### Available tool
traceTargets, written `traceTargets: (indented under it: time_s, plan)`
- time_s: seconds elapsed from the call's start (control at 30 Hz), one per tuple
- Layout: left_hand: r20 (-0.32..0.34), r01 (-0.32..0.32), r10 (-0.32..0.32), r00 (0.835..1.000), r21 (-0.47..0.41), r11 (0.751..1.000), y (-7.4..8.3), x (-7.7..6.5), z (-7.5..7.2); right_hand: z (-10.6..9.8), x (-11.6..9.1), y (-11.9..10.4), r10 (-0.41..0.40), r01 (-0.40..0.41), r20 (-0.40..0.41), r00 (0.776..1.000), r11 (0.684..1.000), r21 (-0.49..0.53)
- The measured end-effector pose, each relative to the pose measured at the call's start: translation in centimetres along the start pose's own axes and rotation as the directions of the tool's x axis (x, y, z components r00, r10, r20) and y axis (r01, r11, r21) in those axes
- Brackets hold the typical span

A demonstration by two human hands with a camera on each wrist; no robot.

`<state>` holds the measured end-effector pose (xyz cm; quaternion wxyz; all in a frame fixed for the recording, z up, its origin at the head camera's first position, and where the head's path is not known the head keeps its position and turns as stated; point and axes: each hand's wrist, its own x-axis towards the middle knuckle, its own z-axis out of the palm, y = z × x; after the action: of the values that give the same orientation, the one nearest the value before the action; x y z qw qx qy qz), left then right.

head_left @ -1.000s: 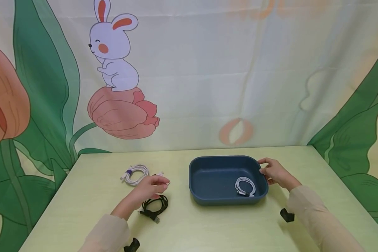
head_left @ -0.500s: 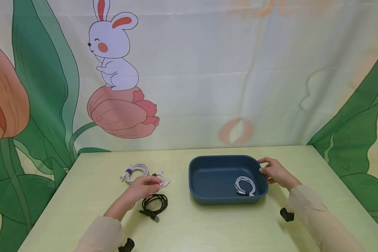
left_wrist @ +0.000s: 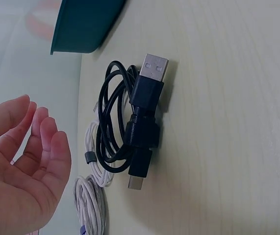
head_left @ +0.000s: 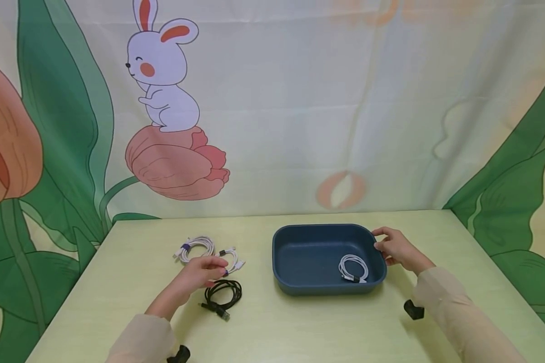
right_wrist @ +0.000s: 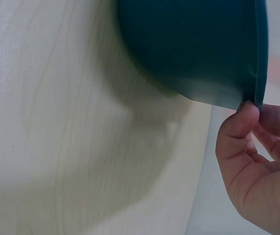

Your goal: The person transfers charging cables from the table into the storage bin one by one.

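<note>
The left hand point(head_left: 195, 275) hovers, loose and holding nothing, near a black cable point(left_wrist: 142, 132) on the table point(head_left: 281, 327). The right hand point(head_left: 401, 250) pinches a blue tray point(head_left: 309, 264) with a white cable point(head_left: 366, 269) inside.

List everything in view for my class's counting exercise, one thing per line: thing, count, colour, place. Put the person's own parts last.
Tray: 1, dark blue, right of centre on the table
Cable in the tray: 1, white, right front area
Purple-tied cable: 1, white, farthest left
Smaller cable: 1, white, right of the purple-tied one
Black cable: 1, black, in front of the smaller cable
Table: 1, pale yellow, before the backdrop
Backdrop: 1, mostly whitish, behind
Rabbit print: 1, white, backdrop's left
Flower prints: several, pink and orange, backdrop
Leaf prints: several, green, both sides
Small pieces: 2, black, one by each sleeve
Sleeves: 2, beige, on the arms
Left hand: 1, near the cables
Right hand: 1, gripping the tray's right rim
</note>
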<state>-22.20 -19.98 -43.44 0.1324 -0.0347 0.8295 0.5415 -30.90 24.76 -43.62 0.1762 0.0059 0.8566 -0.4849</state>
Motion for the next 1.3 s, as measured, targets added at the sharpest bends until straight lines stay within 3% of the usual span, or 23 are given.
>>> traceTargets:
  time_s: [1.3]
  plan:
    - [-0.041, 0.039, -0.037, 0.998, 0.048, 0.998, -3.1, 0.7, -1.1, 0.3, -0.2, 0.4, -0.001, 0.001, -0.015, 1.000, 1.000, -0.006]
